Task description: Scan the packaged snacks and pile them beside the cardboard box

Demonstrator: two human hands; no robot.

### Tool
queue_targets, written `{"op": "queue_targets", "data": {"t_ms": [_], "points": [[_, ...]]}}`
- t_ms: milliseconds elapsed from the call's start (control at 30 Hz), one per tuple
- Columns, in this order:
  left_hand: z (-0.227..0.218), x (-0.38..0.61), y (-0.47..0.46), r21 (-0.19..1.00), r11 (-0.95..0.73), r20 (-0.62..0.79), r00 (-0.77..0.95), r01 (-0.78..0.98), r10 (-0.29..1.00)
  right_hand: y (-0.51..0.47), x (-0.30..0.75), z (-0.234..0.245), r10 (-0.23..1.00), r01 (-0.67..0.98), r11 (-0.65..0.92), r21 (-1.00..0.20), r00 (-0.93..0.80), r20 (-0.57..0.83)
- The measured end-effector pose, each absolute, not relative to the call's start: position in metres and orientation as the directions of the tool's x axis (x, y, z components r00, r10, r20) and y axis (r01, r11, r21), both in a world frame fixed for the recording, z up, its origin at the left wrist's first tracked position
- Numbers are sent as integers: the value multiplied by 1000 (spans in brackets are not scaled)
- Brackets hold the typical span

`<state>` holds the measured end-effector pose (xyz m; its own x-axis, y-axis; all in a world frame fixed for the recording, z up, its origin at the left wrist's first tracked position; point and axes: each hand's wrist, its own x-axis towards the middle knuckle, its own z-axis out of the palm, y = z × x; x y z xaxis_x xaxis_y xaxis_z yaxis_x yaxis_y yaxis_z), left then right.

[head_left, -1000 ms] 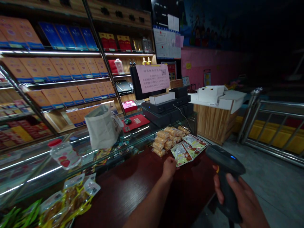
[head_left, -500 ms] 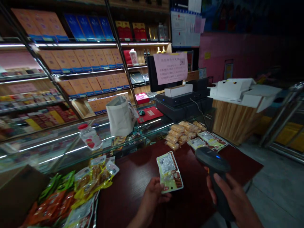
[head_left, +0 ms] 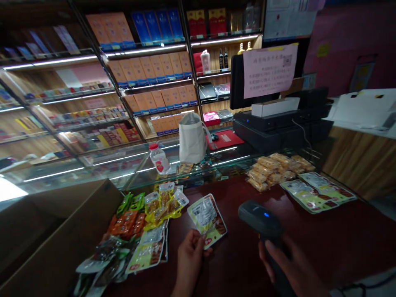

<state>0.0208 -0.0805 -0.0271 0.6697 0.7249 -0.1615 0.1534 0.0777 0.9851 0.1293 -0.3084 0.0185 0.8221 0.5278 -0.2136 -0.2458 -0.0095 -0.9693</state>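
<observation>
My left hand pinches the lower left edge of a flat green-and-brown snack packet above the dark red tabletop. In my right hand is a black barcode scanner, its small blue light lit and its head pointing left toward the packet. The fingers wrap round the scanner's handle. Left of the held packet lie yellow snack packets, orange packets, green packets and similar green-and-brown packets.
An open cardboard box stands at the left. Bagged yellow snacks and flat packets lie at the right. On the glass counter are a red-capped bottle, a white bag and a monitor. Stocked shelves line the back.
The view has swung left, bringing more of the cardboard box into sight. My left hand and its packet have shifted toward the pile on the left; the scanner stays in my right hand.
</observation>
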Motion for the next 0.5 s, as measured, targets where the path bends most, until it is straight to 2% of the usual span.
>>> {"op": "queue_targets", "data": {"t_ms": [200,367,500], "points": [[-30,22,-82,987,-34,-83,669,160,739,-284,109,14,717,-178,-54,-982,678,-162],[-26,20,-84,972,-130,-37,671,198,740,-277,103,18,745,-91,-93,-992,654,-130],[-19,18,-85,963,-182,2,669,199,743,-276,97,26,715,-82,-133,-988,682,-153]]}}
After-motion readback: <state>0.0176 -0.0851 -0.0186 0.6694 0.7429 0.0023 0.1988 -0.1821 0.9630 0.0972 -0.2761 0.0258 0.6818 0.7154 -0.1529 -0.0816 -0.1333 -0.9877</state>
